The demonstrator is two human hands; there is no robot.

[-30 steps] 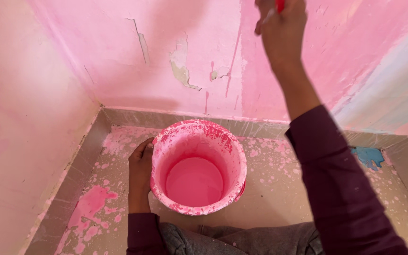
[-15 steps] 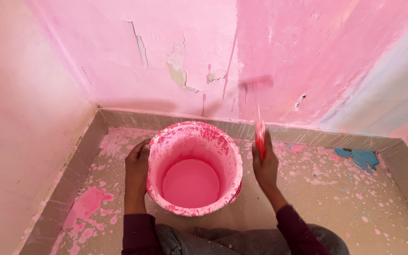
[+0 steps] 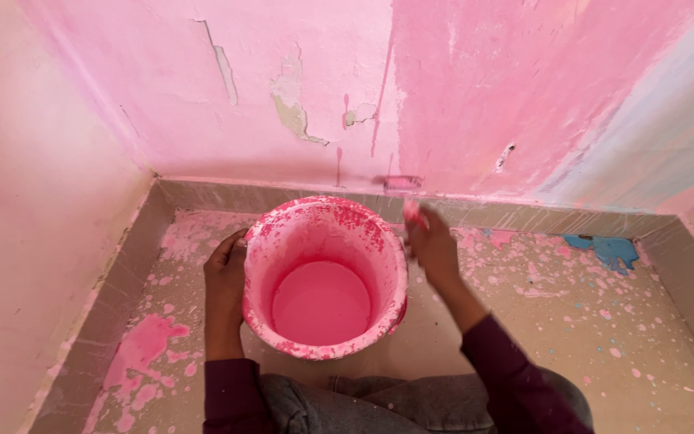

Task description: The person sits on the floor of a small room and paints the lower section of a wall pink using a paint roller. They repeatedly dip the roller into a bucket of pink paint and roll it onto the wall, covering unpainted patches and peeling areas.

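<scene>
Pink paint bucket (image 3: 323,277) sat on the spattered floor (image 3: 604,337); left hand (image 3: 225,277) clasped its rim, right hand (image 3: 431,245) closed on a blurred, probably pink brush (image 3: 413,212).

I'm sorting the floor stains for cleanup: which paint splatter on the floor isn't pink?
The blue splatter on the floor by the right-hand wall, beyond the right hand. Every other patch, including the large pink splatter beside the left hand, is pink.
</scene>
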